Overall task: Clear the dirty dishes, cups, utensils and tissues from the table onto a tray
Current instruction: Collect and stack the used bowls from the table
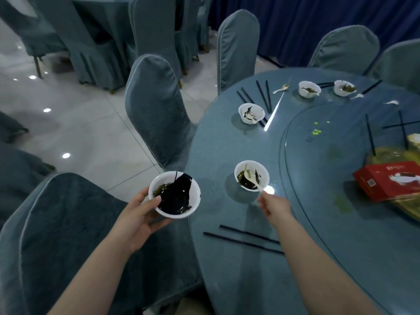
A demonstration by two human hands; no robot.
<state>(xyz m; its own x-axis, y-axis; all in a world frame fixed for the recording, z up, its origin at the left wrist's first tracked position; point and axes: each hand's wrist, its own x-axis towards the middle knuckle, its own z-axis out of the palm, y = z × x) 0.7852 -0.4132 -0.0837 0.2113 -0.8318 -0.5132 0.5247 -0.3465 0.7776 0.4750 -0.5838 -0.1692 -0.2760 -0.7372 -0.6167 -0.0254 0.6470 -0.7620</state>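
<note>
The left hand [138, 214] grips a white bowl [174, 194] of dark leftovers, thumb on the near rim and fingers curled under it, holding it in the air just off the edge of the round table [227, 258] and above a covered chair [68, 235]. The right hand [273, 205] pinches the handle end of a white spoon [252, 178] whose scoop lies in a second bowl [251, 176]; that bowl stands on the table near its edge, just beyond the right hand. On the near side of the second bowl, under the right forearm, a pair of black chopsticks [243, 238] lies flat on the table. Farther from the second bowl, toward the table's far edge, stands a third dirty bowl [251, 113] beside more chopsticks [263, 96], and past those two more bowls [309, 89] with a loose spoon [281, 88] close by. To the right of the second bowl, on the raised glass turntable [318, 178], a red box [388, 180] rests, with small green scraps [316, 131] beyond it.
</note>
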